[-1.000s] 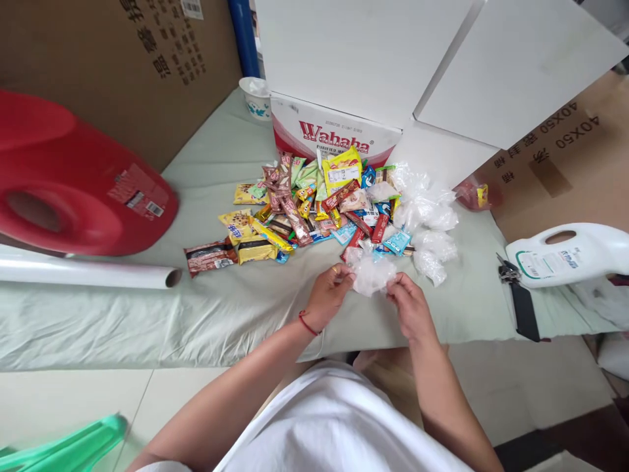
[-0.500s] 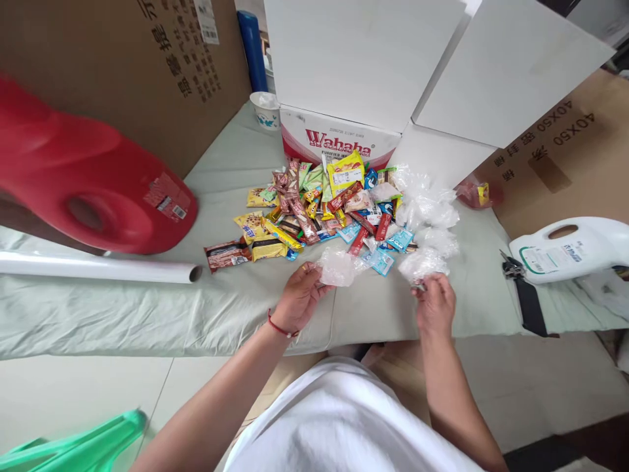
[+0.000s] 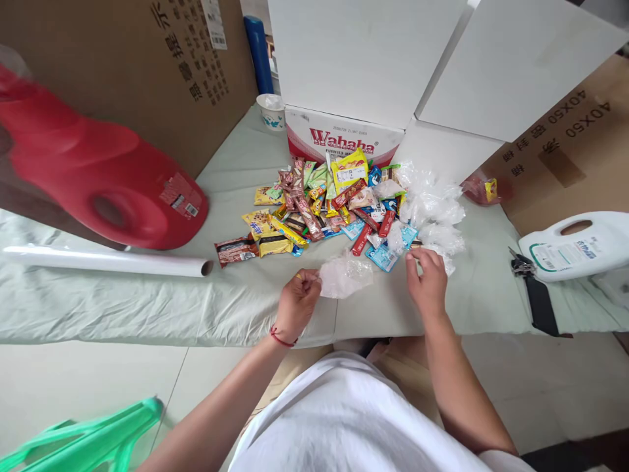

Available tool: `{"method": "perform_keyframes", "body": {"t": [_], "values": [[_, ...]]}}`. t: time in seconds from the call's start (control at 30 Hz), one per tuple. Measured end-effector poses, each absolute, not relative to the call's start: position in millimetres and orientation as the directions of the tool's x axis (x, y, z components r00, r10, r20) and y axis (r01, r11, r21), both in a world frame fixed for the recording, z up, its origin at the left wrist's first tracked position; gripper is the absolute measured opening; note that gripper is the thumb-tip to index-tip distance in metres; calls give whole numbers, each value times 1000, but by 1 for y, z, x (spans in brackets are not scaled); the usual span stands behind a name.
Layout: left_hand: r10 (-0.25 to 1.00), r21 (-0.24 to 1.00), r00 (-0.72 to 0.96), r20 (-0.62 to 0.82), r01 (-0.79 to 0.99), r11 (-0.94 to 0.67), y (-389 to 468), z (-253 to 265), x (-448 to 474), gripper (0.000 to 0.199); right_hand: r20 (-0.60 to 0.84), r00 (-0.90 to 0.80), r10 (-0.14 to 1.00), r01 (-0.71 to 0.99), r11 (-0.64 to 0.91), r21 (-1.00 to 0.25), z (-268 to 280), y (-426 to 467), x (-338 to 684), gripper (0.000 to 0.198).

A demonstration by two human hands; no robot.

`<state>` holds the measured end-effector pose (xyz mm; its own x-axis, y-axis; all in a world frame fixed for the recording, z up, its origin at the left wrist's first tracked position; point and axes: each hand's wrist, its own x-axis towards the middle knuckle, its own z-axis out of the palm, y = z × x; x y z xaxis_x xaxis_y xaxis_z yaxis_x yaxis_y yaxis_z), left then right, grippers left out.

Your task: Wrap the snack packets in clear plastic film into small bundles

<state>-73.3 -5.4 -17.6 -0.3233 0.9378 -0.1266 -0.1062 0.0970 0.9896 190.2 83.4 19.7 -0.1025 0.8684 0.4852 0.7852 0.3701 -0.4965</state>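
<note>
My left hand (image 3: 299,298) pinches the edge of a clear plastic bag (image 3: 346,276), which stretches to the right just in front of the snack pile. My right hand (image 3: 427,282) is closed at the fingertips, close to the right front of the pile; what it grips, if anything, I cannot make out. A small piece of clear plastic (image 3: 395,240) shows just beyond those fingertips, over a blue packet (image 3: 383,257). More crumpled clear bags (image 3: 432,196) lie heaped behind my right hand. The pile mixes yellow packets (image 3: 350,174), brown wrapped bars (image 3: 308,216) and red sticks (image 3: 362,240).
A Wahaha carton (image 3: 344,134) stands behind the pile. At left are a red jug (image 3: 147,203), a white roll (image 3: 113,260) and a paper cup (image 3: 272,113). A white jug (image 3: 574,246) and keys with a black strap (image 3: 539,301) lie at right. Below is a green plastic stool (image 3: 98,436).
My right hand has come slightly left and away from the heaped bags, its fingers now near the blue packets. The bag in my left hand is spread wider. The view has shifted slightly.
</note>
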Motion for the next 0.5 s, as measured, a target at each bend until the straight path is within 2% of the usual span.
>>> {"method": "perform_keyframes", "body": {"t": [0.07, 0.17, 0.27, 0.33, 0.4, 0.5], "values": [[949, 990, -292, -118, -104, 91, -5, -19, -66, 24, 417, -96, 904, 671, 368, -644, 25, 59, 170, 25], [975, 994, -213, -62, -98, 42, 0, -17, -56, 22, 208, -276, 938, 556, 333, -762, 18, 37, 142, 39], [982, 990, -183, -46, -141, 20, 3, -15, -55, 23, 173, -252, 952, 519, 284, -806, 5, 37, 140, 19], [977, 970, -178, -114, -232, 71, 3, -16, -59, 27, 182, -149, 972, 452, 231, -862, -1, 40, 151, 17], [959, 914, -159, -234, -373, 161, 1, -18, -62, 33, 182, -116, 976, 358, 212, -909, -2, 42, 164, 15], [914, 764, -106, -391, -591, 259, -1, -19, -64, 42, 233, -239, 943, 258, 293, -921, 2, 39, 176, 15]]}}
